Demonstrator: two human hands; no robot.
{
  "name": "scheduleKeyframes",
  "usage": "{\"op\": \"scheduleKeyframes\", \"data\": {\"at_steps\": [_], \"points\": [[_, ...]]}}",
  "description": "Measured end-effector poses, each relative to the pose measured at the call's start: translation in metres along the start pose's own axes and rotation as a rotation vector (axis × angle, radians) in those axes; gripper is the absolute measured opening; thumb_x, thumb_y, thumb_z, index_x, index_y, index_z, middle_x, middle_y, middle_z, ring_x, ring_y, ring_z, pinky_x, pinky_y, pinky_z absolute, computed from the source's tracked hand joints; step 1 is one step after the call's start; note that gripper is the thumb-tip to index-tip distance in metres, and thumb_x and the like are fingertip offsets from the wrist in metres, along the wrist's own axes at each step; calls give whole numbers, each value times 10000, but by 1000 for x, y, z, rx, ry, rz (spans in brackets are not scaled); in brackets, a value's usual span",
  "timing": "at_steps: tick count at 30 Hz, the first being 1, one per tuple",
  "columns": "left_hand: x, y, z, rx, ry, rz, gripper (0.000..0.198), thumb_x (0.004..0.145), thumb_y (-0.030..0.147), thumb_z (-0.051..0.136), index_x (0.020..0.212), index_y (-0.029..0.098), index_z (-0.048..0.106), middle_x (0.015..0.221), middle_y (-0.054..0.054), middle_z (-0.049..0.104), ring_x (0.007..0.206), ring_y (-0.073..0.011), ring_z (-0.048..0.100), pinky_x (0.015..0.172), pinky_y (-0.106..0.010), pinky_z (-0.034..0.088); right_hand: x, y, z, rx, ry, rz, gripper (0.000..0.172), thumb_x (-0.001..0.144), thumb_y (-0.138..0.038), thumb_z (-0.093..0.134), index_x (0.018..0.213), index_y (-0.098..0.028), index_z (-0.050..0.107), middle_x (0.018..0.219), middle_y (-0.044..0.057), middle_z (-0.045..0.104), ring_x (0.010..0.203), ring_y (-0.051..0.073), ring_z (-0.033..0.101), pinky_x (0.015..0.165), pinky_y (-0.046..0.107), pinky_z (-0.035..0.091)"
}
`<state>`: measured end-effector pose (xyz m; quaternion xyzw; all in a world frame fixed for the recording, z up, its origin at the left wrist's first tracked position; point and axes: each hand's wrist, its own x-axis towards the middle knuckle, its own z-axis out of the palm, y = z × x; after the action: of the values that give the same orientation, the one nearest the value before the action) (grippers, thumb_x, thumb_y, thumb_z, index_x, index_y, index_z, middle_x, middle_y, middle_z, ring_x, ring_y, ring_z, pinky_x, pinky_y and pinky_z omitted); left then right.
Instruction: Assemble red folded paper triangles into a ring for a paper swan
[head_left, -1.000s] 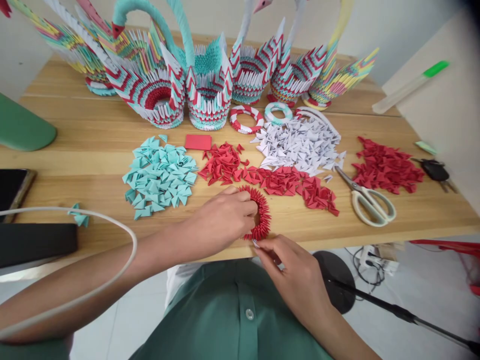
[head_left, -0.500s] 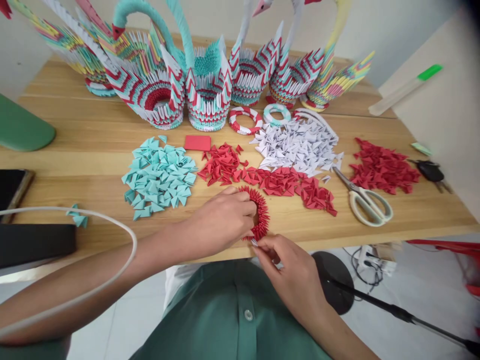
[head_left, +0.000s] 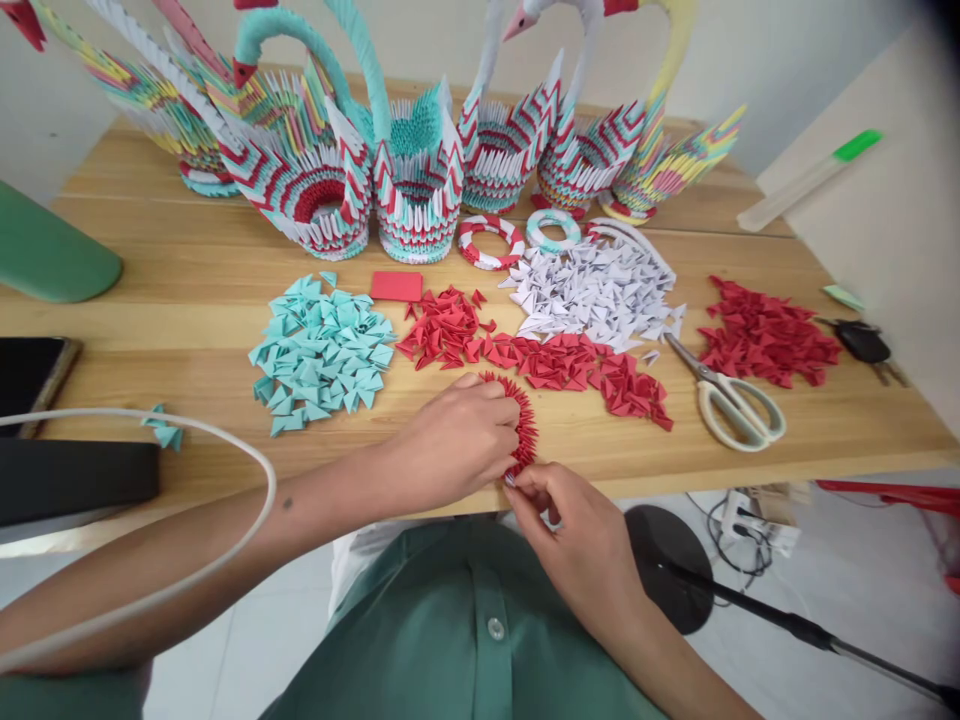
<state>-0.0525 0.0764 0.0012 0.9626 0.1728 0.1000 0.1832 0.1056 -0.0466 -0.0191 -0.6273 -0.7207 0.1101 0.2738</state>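
Near the table's front edge lies a spiky ring of folded red paper pieces (head_left: 527, 428). My left hand (head_left: 469, 435) is closed over the ring's left side, fingers curled into its middle and hiding much of it. At the ring's near edge my right hand (head_left: 574, 520) pinches a small white folded paper piece (head_left: 510, 480) between thumb and forefinger, close to the left fingertips. Beyond the hands are loose red paper triangles (head_left: 559, 360), a heap of white triangles (head_left: 592, 295) and a heap of turquoise triangles (head_left: 322, 350).
Folded-paper swan baskets (head_left: 420, 200) line the back of the table. White-handled scissors (head_left: 739, 410), another red heap (head_left: 772, 335) and keys (head_left: 862, 342) lie right. A phone (head_left: 34, 380), a black box (head_left: 75, 485) and a green cylinder (head_left: 52, 250) are left; a white cable (head_left: 259, 470) arches over my left forearm.
My left hand has shifted slightly right over the ring, covering more of its opening. The right hand has moved up a little with the white piece, nearer the ring.
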Motion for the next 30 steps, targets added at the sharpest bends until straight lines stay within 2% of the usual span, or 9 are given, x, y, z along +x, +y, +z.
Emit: {"op": "scheduleKeyframes", "data": {"at_steps": [6,10,14,30], "points": [[2,-3,3,-31,12,7,236,943,210,602,724,148,664,806,-38,640,828,-193,536,750,-341,378,-1,2,1,-40,21,-24,118,953,-181,519,854,-232,560,706,-9,665,596,144,624,543,257,442],[1,-2,0,-47,20,7,288,977,201,546,716,146,654,793,-37,638,816,-186,522,768,-342,392,-2,4,0,-48,41,-54,113,953,-154,524,874,-223,566,728,0,672,634,153,642,579,259,453],[1,0,-4,-35,-21,-26,298,978,203,540,713,136,660,806,-46,646,828,-191,523,770,-348,395,-3,5,0,-59,60,-83,114,951,-141,523,876,-222,550,732,1,665,647,156,648,607,263,469],[1,-3,1,-120,11,7,295,971,197,538,707,146,659,841,-39,660,831,-175,552,804,-323,384,-2,8,0,-55,61,-64,131,974,-172,493,881,-232,565,726,-3,660,643,155,639,592,266,477]]}}
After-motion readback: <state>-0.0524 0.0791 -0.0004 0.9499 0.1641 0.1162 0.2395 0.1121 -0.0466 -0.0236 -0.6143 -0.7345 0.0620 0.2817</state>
